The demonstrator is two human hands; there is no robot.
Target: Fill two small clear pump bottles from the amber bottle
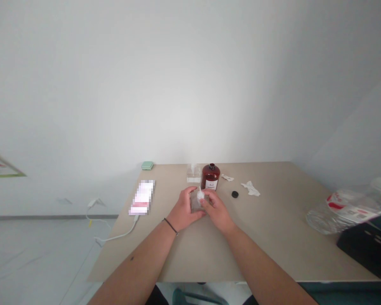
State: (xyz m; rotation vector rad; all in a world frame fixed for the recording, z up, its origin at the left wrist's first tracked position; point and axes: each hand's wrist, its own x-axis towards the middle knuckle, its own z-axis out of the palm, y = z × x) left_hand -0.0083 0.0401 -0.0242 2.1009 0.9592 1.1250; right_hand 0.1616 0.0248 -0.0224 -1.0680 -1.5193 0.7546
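My left hand (183,209) wraps round the left side of a small clear container (195,205) over the table. The fingers of my right hand (218,212) are closed on the white nozzle top (200,195) of that container. Just behind my hands stands a dark red-brown bottle (211,174) with a white label and an uncapped neck. Beside it, to the left, is another clear square container (193,174) with a whitish top. A black round cap (235,194) lies right of the bottle.
Crumpled white tissues (250,188) lie to the right on the beige table (203,258). A phone (142,198) with a white cable and a green case (147,165) are at the left. A large clear plastic jug (346,209) and a black box (365,245) occupy the right edge.
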